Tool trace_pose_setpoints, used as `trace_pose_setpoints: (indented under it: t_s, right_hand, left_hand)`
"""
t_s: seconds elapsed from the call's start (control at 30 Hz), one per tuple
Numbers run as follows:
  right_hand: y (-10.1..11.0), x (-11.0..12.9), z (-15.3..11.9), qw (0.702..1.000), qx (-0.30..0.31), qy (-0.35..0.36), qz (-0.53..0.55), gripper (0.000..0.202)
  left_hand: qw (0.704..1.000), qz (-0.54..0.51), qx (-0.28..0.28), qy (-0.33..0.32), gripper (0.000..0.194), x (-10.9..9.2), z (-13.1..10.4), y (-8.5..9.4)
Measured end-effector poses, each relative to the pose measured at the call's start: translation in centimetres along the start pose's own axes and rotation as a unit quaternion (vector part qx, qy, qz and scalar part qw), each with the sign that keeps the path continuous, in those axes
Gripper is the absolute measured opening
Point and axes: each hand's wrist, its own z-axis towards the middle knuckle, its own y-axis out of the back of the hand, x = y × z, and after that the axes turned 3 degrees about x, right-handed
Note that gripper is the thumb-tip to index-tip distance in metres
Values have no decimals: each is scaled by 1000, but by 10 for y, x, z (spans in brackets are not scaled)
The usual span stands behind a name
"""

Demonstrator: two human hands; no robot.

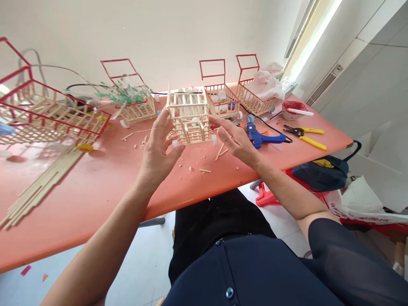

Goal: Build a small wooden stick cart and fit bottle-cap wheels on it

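An unpainted miniature shopping cart (190, 123) made of thin wooden sticks, with small white wheels, is between my hands at the middle of the table. My left hand (158, 146) curves around its left side, the thumb beside the front left wheel (174, 143) and the fingers partly behind the frame. On the other side, my right hand (235, 140) has its fingers stretched toward the cart's right side, thumb apart, near the right wheel (214, 139). Whether those fingertips touch the frame is hard to see. Stick offcuts (205, 171) and crumbs lie in front.
Red-trimmed stick carts stand along the wall, including one with greenery (127, 95) and a large one (47, 110) at left. A blue glue gun (263, 136), yellow-handled pliers (307, 134) and a red-stained paint bowl (293, 110) are at right. Long sticks (44, 182) overhang nothing visible at left.
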Motion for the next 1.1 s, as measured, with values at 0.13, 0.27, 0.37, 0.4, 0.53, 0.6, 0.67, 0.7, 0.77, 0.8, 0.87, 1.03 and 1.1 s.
trace_pose_setpoints:
  t_s: [0.13, 0.27, 0.37, 0.4, 0.53, 0.6, 0.67, 0.7, 0.77, 0.8, 0.87, 1.03, 1.1]
  right_hand:
    - [3, -1, -3, 999, -5, 15, -35, 83]
    - [4, -7, -4, 998, -7, 36, -47, 86]
    - [3, -7, -4, 998, -4, 42, -44, 84]
    - [2, -7, -3, 998, -2, 43, -40, 83]
    - [-1, -2, -1, 999, 2, 37, -25, 79]
    - [-2, -1, 0, 999, 0, 35, -23, 78]
    - [-2, -1, 1, 999, 0, 32, -26, 79]
    - [-2, -2, 1, 999, 1, 29, -28, 79]
    - [-2, -4, 0, 999, 3, 24, -30, 82]
    - [-2, -5, -1, 999, 5, 24, -28, 84]
    - [-2, -5, -2, 1000, 8, 21, -18, 84]
    - [-5, -6, -2, 999, -4, 0, 46, 76]
    - [-7, -9, -1, 997, -5, -10, 78, 78]
  left_hand:
    - [1000, 21, 5, -20, 92, 1, -1, 0]
    - [999, 35, 5, -19, 90, 9, -3, 0]
    - [1000, 27, 0, -7, 88, 11, -9, 1]
    - [1000, 24, -3, 2, 87, 10, -11, 2]
    - [999, 20, -14, 27, 85, 7, -18, 5]
    - [999, 17, -13, 24, 86, 6, -19, 6]
    - [1000, 15, -12, 21, 87, 6, -19, 7]
    - [1000, 14, -13, 21, 87, 6, -19, 6]
    - [1000, 11, -15, 22, 87, 6, -19, 6]
    - [1000, 8, -14, 24, 86, 6, -19, 6]
    - [1000, -1, -10, 29, 86, 4, -20, 5]
    - [999, -9, -5, 49, 86, -4, -25, 1]
    - [998, -17, -1, 52, 87, -8, -28, -1]
